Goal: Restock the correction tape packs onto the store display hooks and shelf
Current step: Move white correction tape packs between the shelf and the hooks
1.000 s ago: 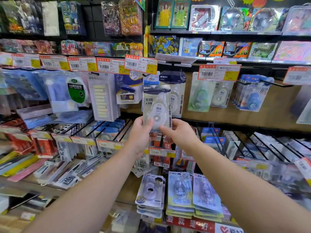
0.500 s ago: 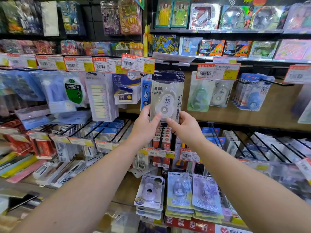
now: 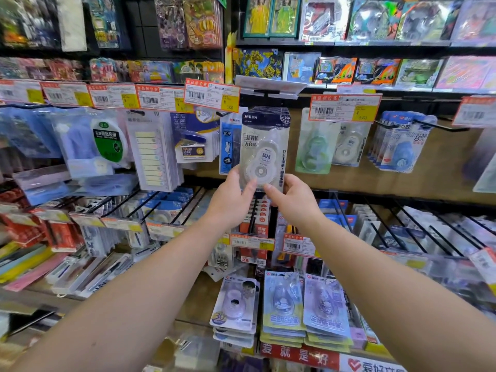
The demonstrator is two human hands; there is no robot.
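1. Step in hand: hanging. You hold the white correction tape pack [image 3: 264, 151] upright at the display's upper tier, near centre of view. Your left hand [image 3: 232, 196] pinches its lower left corner, thumb on the front face. Your right hand [image 3: 291, 198] pinches the lower right corner the same way. Both hands are closed on this one pack.

2. Position of the pack: its dark header card sits directly below the blank label holder [image 3: 269, 85], level with like packs stacked behind it. Whether the hang hole has already caught the hook cannot be told; the header hides the hook tip.

3. Next move, as judged: confirm the hole is threaded, push the pack back against the stack, then release both corners together.

4. Edges at 9 o'clock: the blue ruler pack [image 3: 228, 146] hangs just beside the pack's left edge, and the price tag [image 3: 212, 95] overhangs at 10 o'clock.

5. Edges at 3 o'clock: the green correction tape pack [image 3: 312, 146] hangs near, with a narrow strip of bare backboard between.

6. Open room: toward 6 o'clock, wire hooks [image 3: 346, 213] of the lower tier project at you beneath your wrists. Withdraw your hands straight back rather than downward.

7. Remaining stock: flat stacks of correction tape packs [image 3: 284, 304] lie on the shelf at 6 o'clock.
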